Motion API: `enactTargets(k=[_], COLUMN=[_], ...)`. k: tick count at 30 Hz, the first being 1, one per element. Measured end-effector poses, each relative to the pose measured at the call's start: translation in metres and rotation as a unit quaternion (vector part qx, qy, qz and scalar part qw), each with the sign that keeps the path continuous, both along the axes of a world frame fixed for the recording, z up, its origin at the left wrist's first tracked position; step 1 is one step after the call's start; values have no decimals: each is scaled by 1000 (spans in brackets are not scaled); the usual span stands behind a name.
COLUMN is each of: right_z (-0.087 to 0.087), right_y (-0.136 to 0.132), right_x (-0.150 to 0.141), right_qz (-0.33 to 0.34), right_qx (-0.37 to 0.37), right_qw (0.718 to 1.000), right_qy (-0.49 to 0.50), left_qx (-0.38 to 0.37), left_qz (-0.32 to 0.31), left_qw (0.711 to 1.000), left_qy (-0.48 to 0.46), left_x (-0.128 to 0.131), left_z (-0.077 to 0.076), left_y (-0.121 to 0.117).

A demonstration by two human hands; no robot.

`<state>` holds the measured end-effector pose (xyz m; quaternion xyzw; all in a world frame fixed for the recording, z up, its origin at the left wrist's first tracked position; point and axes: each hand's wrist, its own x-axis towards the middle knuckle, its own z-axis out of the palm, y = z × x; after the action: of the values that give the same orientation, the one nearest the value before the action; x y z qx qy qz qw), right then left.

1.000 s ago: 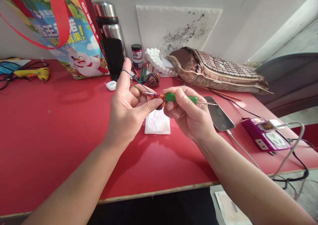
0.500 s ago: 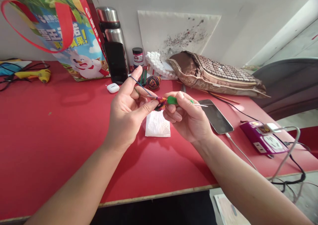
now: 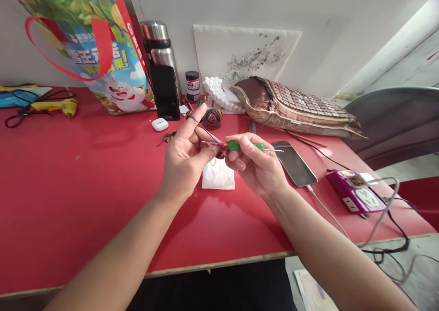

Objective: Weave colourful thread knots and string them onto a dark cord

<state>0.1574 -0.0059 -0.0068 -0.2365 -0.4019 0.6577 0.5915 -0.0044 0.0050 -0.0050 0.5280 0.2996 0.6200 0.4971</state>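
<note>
My left hand pinches a small multicoloured piece of crochet between thumb and fingers. Over its raised index finger runs a dark blue strand of yarn down to the piece. In my right hand is a crochet hook with a green handle, gripped like a pencil. A thin metal end sticks out on either side of the handle, and the left one passes at the crochet piece. Behind my hands lies a multicoloured ball of yarn. Under them is a white folded tissue.
A phone on a cable and a purple power strip are at right. Along the back stand a shopping bag, a steel flask, a black phone and a brown bag. A yellow glue gun lies far left.
The view has shifted slightly. The green handle has turned, showing more of its length, and the crochet piece sits at a different angle between the fingers. Both hands keep their holds.
</note>
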Motion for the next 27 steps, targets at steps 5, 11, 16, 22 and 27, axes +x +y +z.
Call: enactTargets(k=[5,11,16,22,27], right_z=[-4,-13,-12,5,-4], right_y=[5,6,3,-8,-14], right_x=[-2,-12,-2,5,2], right_qz=[-30,-30,-44,62,91], right_qx=[-17,-34,53,245,274], right_qw=[999,999,976,642,580], right_qy=[21,10,-204,-724,-761], left_qx=[-18,-61,-86,-152,-167], left_qz=[10,22,40,99,95], left_qw=[1000,998,994,959,958], left_qy=[0,-12,-60,-218,-213], left_x=[-2,-2,-11,-38,-38], left_z=[6,8,7,-12,-26], left_y=[2,2,10,42,47])
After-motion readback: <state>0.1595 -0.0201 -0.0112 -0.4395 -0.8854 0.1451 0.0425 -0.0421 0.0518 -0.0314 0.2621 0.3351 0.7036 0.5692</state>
